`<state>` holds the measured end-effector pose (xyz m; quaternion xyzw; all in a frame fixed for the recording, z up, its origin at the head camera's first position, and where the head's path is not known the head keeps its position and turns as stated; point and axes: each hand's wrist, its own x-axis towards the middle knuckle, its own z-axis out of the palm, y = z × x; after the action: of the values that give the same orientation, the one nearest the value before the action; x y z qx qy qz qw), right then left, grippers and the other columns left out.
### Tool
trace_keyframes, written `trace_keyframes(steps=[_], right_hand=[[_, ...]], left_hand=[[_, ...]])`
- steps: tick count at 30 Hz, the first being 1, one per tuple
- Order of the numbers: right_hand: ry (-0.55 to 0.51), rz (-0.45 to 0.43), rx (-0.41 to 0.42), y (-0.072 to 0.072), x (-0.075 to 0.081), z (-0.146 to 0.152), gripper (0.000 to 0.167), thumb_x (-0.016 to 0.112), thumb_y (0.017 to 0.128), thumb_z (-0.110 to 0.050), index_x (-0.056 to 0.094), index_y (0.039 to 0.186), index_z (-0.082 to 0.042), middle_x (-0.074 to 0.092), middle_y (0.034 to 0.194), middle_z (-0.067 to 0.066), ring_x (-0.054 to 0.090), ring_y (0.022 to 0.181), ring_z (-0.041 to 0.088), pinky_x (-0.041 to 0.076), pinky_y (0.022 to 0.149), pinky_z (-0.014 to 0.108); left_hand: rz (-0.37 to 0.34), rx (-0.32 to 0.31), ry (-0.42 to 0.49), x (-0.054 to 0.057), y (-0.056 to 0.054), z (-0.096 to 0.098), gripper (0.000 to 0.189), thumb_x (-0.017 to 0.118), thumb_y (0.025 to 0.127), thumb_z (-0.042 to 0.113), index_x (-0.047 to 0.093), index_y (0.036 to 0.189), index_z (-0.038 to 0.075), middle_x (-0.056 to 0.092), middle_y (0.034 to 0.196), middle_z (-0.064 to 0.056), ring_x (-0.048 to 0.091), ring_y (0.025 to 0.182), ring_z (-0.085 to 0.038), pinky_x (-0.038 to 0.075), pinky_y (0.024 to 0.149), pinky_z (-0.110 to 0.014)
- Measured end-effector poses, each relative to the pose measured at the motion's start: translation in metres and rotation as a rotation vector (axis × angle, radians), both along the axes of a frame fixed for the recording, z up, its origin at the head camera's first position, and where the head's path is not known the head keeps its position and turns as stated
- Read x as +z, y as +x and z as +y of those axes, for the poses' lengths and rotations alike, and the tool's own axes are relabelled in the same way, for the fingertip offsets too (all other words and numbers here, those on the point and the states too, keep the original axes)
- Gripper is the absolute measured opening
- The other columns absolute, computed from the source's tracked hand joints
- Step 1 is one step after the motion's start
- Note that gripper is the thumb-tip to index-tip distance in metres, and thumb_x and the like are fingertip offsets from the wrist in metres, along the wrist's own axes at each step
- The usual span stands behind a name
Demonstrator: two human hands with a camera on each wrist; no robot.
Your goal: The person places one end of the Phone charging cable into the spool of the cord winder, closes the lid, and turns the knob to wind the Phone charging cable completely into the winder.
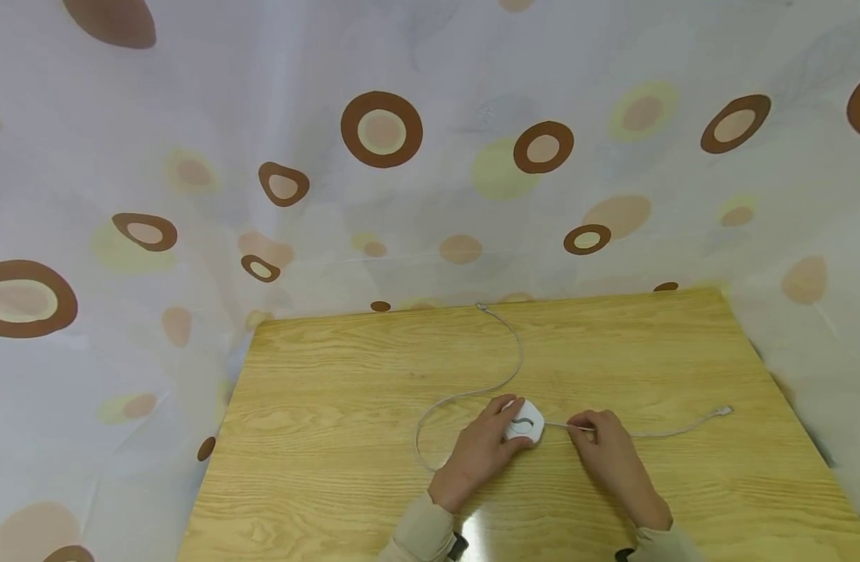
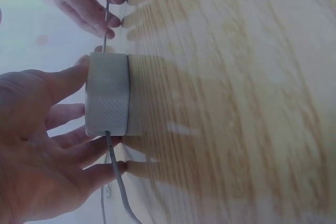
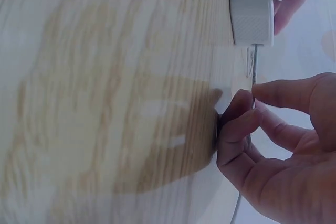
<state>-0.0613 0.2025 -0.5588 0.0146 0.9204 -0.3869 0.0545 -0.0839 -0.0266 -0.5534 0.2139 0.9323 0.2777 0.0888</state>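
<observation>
A white, angular cable winder (image 1: 533, 423) with a grey curved mark on top sits on the wooden table. My left hand (image 1: 477, 449) grips it, thumb at the near side and fingers around the far side. Thin grey cable comes out of both of its ends, as the left wrist view shows at the lower end of the winder (image 2: 107, 95). To the right, my right hand (image 1: 611, 454) pinches the cable (image 3: 255, 66) between thumb and index finger, a short way from the case. The other right fingers curl close to the tabletop.
The right cable end has a small plug (image 1: 723, 410) lying on the table (image 1: 318, 437). From the left side, the longer cable (image 1: 520, 355) curves back to another plug (image 1: 481, 307) at the rear edge. Patterned sheeting (image 1: 430, 195) surrounds the table's back and sides.
</observation>
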Motion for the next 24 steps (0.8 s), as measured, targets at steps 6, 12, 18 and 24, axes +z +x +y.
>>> trace_keyframes(steps=[6,12,18,24], right_hand=[[-0.030,0.022,0.032,0.002,0.006,-0.008,0.023,0.066,0.105,-0.022,0.074,0.119,-0.005,0.070,0.122,0.018,0.066,0.102,0.024,0.054,0.086,0.042],[-0.031,0.032,0.070,0.001,0.008,-0.018,0.025,0.067,0.105,-0.020,0.073,0.122,-0.003,0.071,0.124,0.017,0.063,0.098,0.020,0.053,0.084,0.039],[-0.012,0.027,0.074,0.000,0.001,-0.026,0.024,0.069,0.102,-0.015,0.074,0.120,-0.001,0.073,0.113,0.013,0.067,0.099,0.023,0.054,0.081,0.037],[0.004,0.087,0.068,-0.001,0.001,-0.032,0.019,0.071,0.101,-0.013,0.075,0.113,0.000,0.075,0.110,0.014,0.071,0.103,0.029,0.057,0.085,0.045]], left_hand=[[0.004,-0.007,-0.008,0.002,0.000,0.000,0.066,0.066,0.102,0.042,0.048,0.159,0.014,0.050,0.163,-0.006,0.061,0.141,-0.026,0.060,0.101,-0.040],[-0.009,0.004,-0.007,0.002,0.001,0.000,0.066,0.067,0.102,0.041,0.048,0.160,0.015,0.050,0.163,-0.005,0.060,0.141,-0.025,0.059,0.101,-0.040],[-0.022,0.007,-0.022,-0.002,0.000,0.002,0.067,0.066,0.102,0.043,0.046,0.161,0.017,0.049,0.164,-0.003,0.059,0.142,-0.022,0.059,0.103,-0.038],[-0.021,0.010,-0.021,-0.002,-0.001,0.002,0.067,0.065,0.103,0.044,0.046,0.161,0.018,0.048,0.165,-0.001,0.059,0.142,-0.021,0.058,0.103,-0.038]])
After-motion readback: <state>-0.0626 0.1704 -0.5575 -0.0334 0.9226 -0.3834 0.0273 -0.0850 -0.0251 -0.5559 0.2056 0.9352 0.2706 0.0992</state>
